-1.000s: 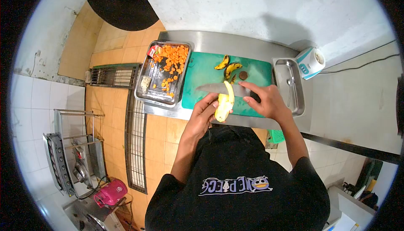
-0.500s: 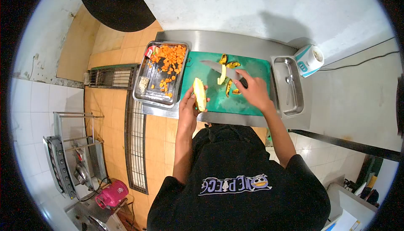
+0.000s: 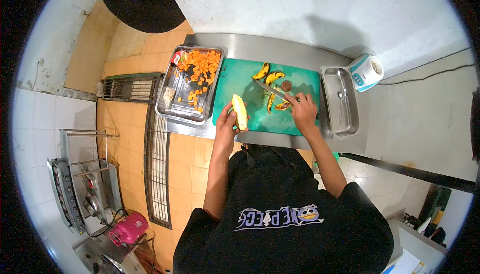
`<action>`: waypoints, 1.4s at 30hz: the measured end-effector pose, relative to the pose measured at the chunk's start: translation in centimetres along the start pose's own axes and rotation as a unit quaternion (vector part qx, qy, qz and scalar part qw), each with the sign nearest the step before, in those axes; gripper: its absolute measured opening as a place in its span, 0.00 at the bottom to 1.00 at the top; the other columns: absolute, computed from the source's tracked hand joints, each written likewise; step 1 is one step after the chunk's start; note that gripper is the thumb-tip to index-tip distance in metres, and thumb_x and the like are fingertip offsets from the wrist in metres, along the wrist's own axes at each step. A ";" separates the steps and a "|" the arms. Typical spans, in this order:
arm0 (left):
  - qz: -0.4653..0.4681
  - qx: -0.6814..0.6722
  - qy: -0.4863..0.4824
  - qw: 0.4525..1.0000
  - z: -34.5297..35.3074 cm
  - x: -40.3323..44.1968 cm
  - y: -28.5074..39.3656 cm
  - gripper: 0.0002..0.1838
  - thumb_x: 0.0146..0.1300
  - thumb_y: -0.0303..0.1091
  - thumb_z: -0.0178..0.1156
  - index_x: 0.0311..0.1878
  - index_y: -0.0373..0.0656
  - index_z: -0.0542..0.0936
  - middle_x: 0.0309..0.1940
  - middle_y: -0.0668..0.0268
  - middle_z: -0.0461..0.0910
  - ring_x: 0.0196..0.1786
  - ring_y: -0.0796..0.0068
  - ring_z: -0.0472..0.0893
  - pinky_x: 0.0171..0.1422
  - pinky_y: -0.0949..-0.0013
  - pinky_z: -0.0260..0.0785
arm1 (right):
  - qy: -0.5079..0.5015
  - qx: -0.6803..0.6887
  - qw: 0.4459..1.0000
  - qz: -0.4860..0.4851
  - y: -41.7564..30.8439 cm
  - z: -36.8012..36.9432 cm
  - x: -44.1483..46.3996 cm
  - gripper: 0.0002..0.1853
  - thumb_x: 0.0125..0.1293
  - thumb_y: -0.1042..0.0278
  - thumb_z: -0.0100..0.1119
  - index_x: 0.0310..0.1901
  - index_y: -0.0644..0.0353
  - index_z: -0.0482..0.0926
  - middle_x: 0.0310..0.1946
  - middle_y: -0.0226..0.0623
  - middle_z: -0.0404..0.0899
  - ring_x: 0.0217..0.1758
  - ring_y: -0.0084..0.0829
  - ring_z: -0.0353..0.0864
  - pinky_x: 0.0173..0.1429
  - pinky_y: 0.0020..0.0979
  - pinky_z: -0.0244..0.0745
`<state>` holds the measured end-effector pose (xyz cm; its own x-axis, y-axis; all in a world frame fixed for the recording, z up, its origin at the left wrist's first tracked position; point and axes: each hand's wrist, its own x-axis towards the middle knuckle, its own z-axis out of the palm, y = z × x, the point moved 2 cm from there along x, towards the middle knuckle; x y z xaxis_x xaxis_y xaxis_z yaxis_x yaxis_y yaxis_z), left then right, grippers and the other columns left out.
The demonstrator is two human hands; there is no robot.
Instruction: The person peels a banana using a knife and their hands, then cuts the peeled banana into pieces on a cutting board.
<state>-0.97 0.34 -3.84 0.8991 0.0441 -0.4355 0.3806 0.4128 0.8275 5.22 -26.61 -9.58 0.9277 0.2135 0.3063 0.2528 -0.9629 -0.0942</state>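
Note:
My left hand (image 3: pixel 228 122) is closed around a pale yellow, peeled banana or plantain (image 3: pixel 239 111), held at the near left edge of the green cutting board (image 3: pixel 235 79). In my right hand (image 3: pixel 302 110) is a kitchen knife (image 3: pixel 270 88), gripped by its handle. Its blade points to the upper left, over the board, among several yellow-and-black peel pieces (image 3: pixel 274 77). A small round brown thing (image 3: pixel 286 85), whose kind I cannot make out, is on the board beyond the knife.
Left of the board, a metal tray (image 3: pixel 176 112) holds orange carrot slices (image 3: pixel 204 65), a red-and-white packet (image 3: pixel 179 57) and a pale packet (image 3: pixel 169 94). A small steel sink basin (image 3: pixel 327 104) with a spoon (image 3: pixel 341 108) is on the right, beside a paper roll (image 3: pixel 367 72).
The knife has turned and shifted slightly, its blade now narrower in view. The pale strip seen against the blade is no longer visible there. My left hand keeps hold of the peeled fruit.

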 end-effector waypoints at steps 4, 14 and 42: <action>-0.008 -0.006 -0.014 1.000 0.2 0.3 -0.4 0.27 0.78 0.37 0.51 0.76 0.45 0.64 0.65 0.61 0.79 0.54 0.65 0.85 0.46 0.63 0.82 | -0.022 0.046 0.998 -0.022 -0.3 0.2 -2.4 0.19 0.62 0.67 0.61 0.52 0.32 0.87 0.39 0.27 0.77 0.41 0.36 0.78 0.42 0.42 0.76; -0.011 0.011 0.006 1.000 -0.3 0.7 -0.8 0.29 0.77 0.40 0.55 0.77 0.43 0.63 0.63 0.61 0.79 0.54 0.64 0.85 0.47 0.60 0.82 | -0.114 0.155 0.981 -0.002 -1.5 -1.1 -4.2 0.21 0.62 0.68 0.65 0.57 0.39 0.84 0.39 0.34 0.79 0.44 0.42 0.78 0.46 0.43 0.76; -0.010 -0.024 0.015 1.000 0.3 0.8 -0.4 0.28 0.76 0.37 0.54 0.76 0.45 0.64 0.63 0.61 0.79 0.56 0.63 0.84 0.47 0.60 0.82 | -0.143 0.236 0.960 0.054 -1.2 0.9 -7.0 0.38 0.59 0.84 0.60 0.74 0.54 0.67 0.54 0.49 0.70 0.56 0.52 0.75 0.60 0.46 0.74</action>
<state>-0.37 -0.02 -4.41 0.8844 0.0619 -0.4627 0.3870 0.4570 0.8009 -1.32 -26.77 -12.48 0.9757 0.2190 0.0044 0.1853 -0.8146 -0.5497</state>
